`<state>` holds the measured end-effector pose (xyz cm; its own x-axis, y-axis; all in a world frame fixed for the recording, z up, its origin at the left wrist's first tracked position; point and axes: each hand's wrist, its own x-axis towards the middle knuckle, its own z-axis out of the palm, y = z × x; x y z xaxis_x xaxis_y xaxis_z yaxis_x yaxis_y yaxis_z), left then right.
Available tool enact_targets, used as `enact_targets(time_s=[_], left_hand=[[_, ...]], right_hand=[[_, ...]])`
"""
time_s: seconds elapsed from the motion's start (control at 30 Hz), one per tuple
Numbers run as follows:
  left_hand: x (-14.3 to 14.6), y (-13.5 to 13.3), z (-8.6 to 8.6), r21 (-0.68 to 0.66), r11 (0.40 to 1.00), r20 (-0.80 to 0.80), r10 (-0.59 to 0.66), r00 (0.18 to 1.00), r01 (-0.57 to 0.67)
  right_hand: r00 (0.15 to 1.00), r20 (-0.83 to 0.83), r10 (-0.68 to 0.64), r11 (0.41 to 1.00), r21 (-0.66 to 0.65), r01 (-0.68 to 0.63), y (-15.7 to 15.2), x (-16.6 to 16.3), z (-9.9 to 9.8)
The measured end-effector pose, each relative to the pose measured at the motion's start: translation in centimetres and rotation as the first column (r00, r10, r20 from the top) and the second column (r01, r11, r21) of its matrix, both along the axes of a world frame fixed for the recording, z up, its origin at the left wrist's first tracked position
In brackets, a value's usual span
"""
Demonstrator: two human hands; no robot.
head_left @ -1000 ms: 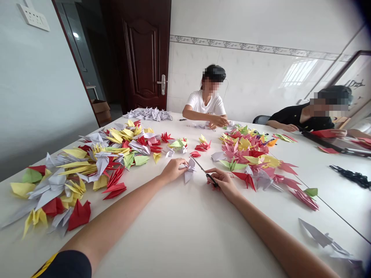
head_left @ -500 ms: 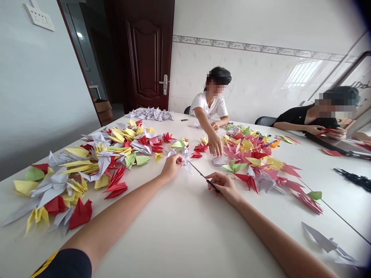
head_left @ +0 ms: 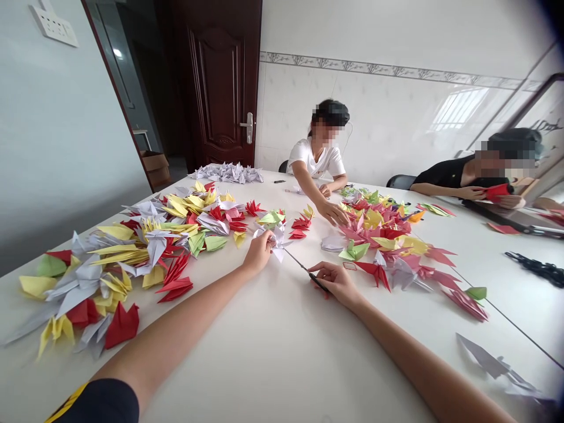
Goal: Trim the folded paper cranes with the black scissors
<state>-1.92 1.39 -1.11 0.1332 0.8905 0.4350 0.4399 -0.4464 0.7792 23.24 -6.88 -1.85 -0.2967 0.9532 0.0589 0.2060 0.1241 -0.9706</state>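
My left hand (head_left: 259, 252) is closed, pinching a white folded paper crane (head_left: 278, 239) just above the table. In my right hand (head_left: 337, 283) is a thin metal rod with a black handle (head_left: 318, 282); its exact kind is unclear. The fingers are wrapped round the handle, and the rod slants up and left. Its far end meets the crane at my left fingertips, but whether it pierces the paper cannot be made out. Beyond the crane sit a green folded piece (head_left: 272, 217) and a small stack of red cranes (head_left: 300, 226).
A large pile of mixed cranes (head_left: 145, 244) spreads along the left, and another pile (head_left: 383, 226) lies on the right. White cranes (head_left: 227, 173) are heaped at the back. A co-worker's hand (head_left: 333, 212) reaches across the table. Black cord (head_left: 535, 268) lies far right.
The co-worker's hand opposite has moved away from the white paper to the right-hand pile. The person at right now holds red paper up more fully. My hands have barely moved; the white crane shows more.
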Motion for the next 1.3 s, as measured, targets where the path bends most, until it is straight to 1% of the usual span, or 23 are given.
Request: enact_targets(time_s=[0.1, 0.2, 0.33, 0.47, 0.57, 0.63, 0.73, 1.0, 1.17, 1.3], left_hand=[[0.0, 0.0, 0.0, -0.027, 0.999, 0.020, -0.017, 1.000, 0.017], [0.0, 0.2, -0.2, 0.002, 1.000, 0.016, -0.017, 1.000, 0.017], [0.0, 0.1, -0.2, 0.040, 0.997, -0.028, -0.063, 0.998, 0.064], [0.1, -0.1, -0.1, 0.122, 0.989, -0.092, -0.076, 0.993, 0.087], [0.1, -0.1, -0.3, 0.173, 0.982, -0.065, -0.064, 0.996, 0.075], [0.0, 0.0, -0.5, 0.196, 0.978, -0.034, -0.060, 0.998, 0.066], [-0.1, 0.1, -0.6, 0.217, 0.975, -0.010, -0.054, 0.998, 0.055], [-0.1, -0.2, -0.1, 0.224, 0.971, 0.022, -0.088, 0.996, 0.081], [0.0, -0.4, -0.1, 0.217, 0.966, 0.004, -0.146, 0.989, 0.141], [0.0, -0.4, -0.1, 0.183, 0.967, 0.007, -0.183, 0.983, 0.178]], right_hand=[[1.000, -0.014, 0.012, 1.000, 0.005, -0.012, -0.1, 0.0, 0.0], [0.999, -0.033, 0.028, 1.000, -0.001, -0.028, -0.2, 0.0, 0.1], [0.999, -0.037, 0.036, 0.999, 0.026, -0.036, -0.2, 0.1, -0.1], [1.000, 0.015, -0.010, 0.998, 0.057, 0.009, 0.0, 0.1, -0.6], [0.996, 0.068, -0.064, 0.995, 0.080, 0.059, 0.1, 0.0, -0.8], [0.993, 0.075, -0.093, 0.993, 0.086, 0.086, 0.2, 0.0, -0.9], [0.995, 0.055, -0.088, 0.993, 0.079, 0.084, 0.1, 0.1, -0.7], [0.999, -0.031, -0.033, 0.998, 0.049, 0.035, -0.4, 0.0, 0.0], [0.999, -0.031, -0.012, 0.998, 0.054, 0.013, -0.5, 0.0, 0.2], [1.000, -0.010, -0.007, 0.998, 0.067, 0.007, -0.6, 0.0, 0.2]])
